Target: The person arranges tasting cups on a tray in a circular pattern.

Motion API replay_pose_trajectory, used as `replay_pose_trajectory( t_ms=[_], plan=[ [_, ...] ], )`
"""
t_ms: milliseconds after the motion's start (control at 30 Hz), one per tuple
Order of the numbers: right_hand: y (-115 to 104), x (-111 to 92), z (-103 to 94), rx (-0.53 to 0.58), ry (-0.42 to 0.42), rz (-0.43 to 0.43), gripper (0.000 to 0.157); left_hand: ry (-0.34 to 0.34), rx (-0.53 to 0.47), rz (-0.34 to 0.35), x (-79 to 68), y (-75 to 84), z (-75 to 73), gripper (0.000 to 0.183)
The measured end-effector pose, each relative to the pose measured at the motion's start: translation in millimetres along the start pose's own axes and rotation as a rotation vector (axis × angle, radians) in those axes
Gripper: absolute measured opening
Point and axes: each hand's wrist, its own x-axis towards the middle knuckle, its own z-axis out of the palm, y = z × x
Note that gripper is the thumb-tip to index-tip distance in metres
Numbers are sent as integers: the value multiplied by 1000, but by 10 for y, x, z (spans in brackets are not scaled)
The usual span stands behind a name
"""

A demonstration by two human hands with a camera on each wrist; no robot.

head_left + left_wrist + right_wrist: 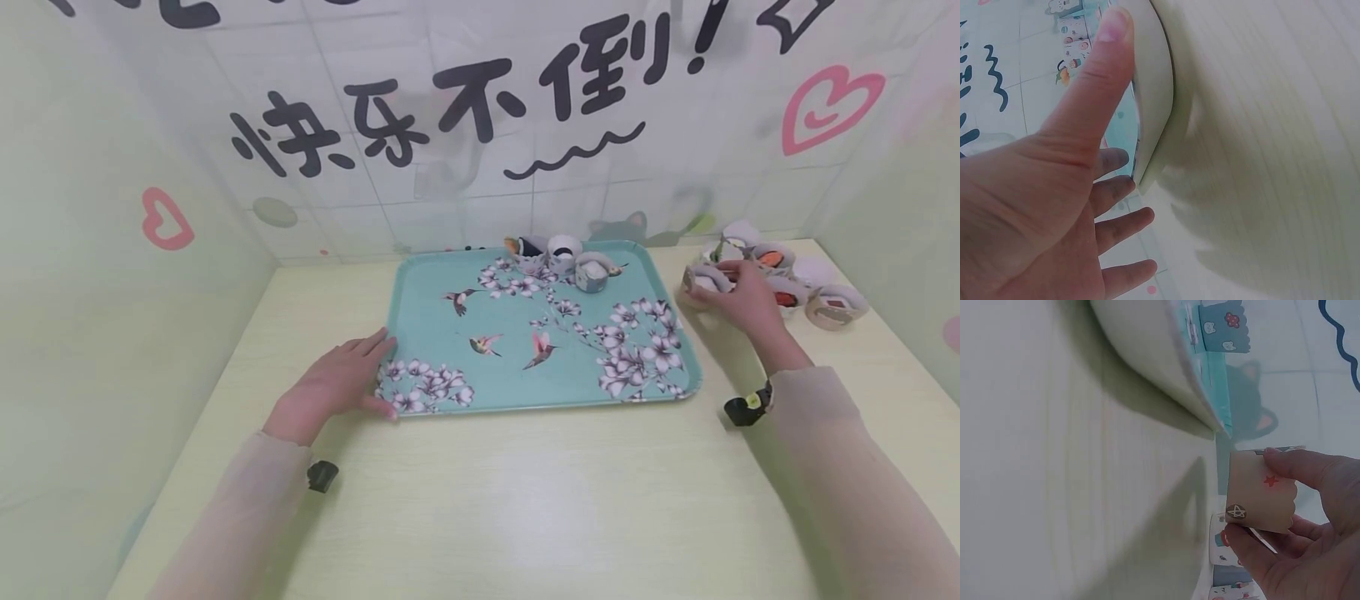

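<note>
A light-blue tray printed with flowers and hummingbirds lies on the table. My left hand rests at its left edge with the fingers fairly straight; in the left wrist view the thumb touches the rim. At the right, my right hand pinches a small beige paper cup with a scalloped rim and a red star, between thumb and fingers. Something whitish shows inside that cup in the head view. Three paper cups stand at the tray's back: one with a dark item, another cup, and one with a white item.
Several more paper cups are grouped at the table's back right, including one with an orange item and one with a brown-and-white item. A printed white curtain hangs behind the table.
</note>
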Motion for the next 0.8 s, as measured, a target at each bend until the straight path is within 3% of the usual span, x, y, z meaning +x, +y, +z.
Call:
replay_pose_trajectory(
  t_ms=[467,800],
  plan=[
    [-208,-67,25,-14,-38,-49,83,8,-20,1,-13,10,-16,116],
    [-332,-97,131,3,-73,-92,75,14,-15,6,-15,4,-4,116]
  ],
)
